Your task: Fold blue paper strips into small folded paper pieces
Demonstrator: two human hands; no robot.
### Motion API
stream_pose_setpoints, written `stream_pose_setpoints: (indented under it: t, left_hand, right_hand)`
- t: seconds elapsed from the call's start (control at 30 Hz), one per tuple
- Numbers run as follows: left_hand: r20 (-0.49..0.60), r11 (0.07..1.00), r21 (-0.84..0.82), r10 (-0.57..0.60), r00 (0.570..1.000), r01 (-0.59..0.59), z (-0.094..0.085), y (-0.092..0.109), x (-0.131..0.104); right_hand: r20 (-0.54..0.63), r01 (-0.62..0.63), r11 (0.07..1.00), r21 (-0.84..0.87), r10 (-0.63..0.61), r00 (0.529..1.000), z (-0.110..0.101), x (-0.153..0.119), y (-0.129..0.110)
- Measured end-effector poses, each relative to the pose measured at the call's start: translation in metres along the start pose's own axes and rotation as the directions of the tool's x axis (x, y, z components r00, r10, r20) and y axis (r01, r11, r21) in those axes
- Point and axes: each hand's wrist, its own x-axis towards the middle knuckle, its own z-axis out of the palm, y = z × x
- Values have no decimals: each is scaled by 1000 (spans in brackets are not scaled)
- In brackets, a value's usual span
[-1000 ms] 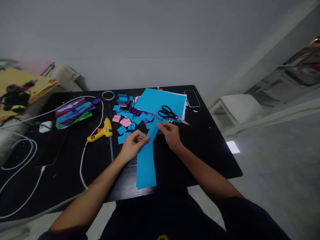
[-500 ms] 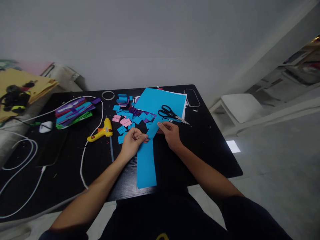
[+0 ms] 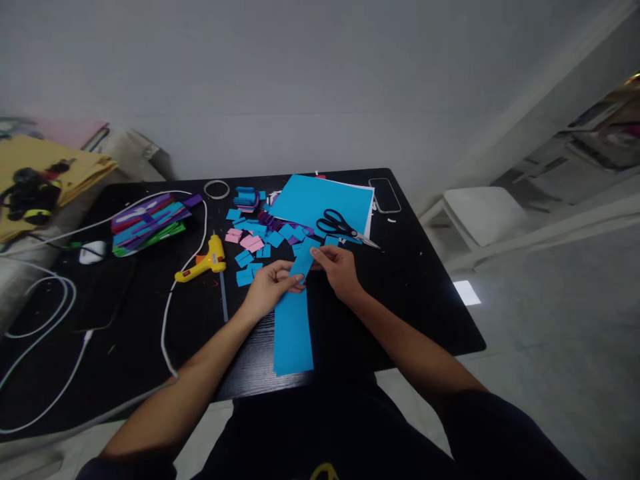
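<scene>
Both hands grip a narrow strip of blue paper (image 3: 303, 262), held tilted over the table. My left hand (image 3: 273, 285) pinches its lower end, thumb on top. Near its upper right edge, my right hand (image 3: 340, 270) has it between thumb and fingers. Below them a wider blue paper strip (image 3: 293, 333) lies lengthwise toward the table's front edge. Just beyond the hands are small cut blue paper pieces (image 3: 275, 239) and a few pink paper pieces (image 3: 253, 243). Black-handled scissors (image 3: 345, 229) rest on a large blue sheet (image 3: 320, 197) behind my right hand.
A yellow glue gun (image 3: 205, 261) lies left of my left hand, beside a white cable (image 3: 167, 313). Folded coloured paper strips (image 3: 150, 223) are piled farther left. A phone (image 3: 385, 195) sits at the back right of the black table (image 3: 420, 307); a white stool (image 3: 483, 213) stands beyond.
The strip in my hands has turned a little more upright and come slightly nearer. My left hand has shifted slightly along with it; the wider strip stays put.
</scene>
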Motion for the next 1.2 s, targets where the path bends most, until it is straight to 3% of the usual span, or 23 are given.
stream_pose_setpoints:
  t: [0.47,0.77,1.2]
  left_hand:
    - [62,999,33,11,998,-13,-2,-2,1]
    - [60,998,17,-55,997,54,-5,-5,4]
    - [58,999,22,-27,998,26,-4,-8,3]
  right_hand:
    - [-17,9,1000,-10,-10,1000,-2,2,1]
    - [-20,8,1000,-3,-8,1000,-3,3,4]
    - [-52,-8,1000,22,9,999,-8,8,4]
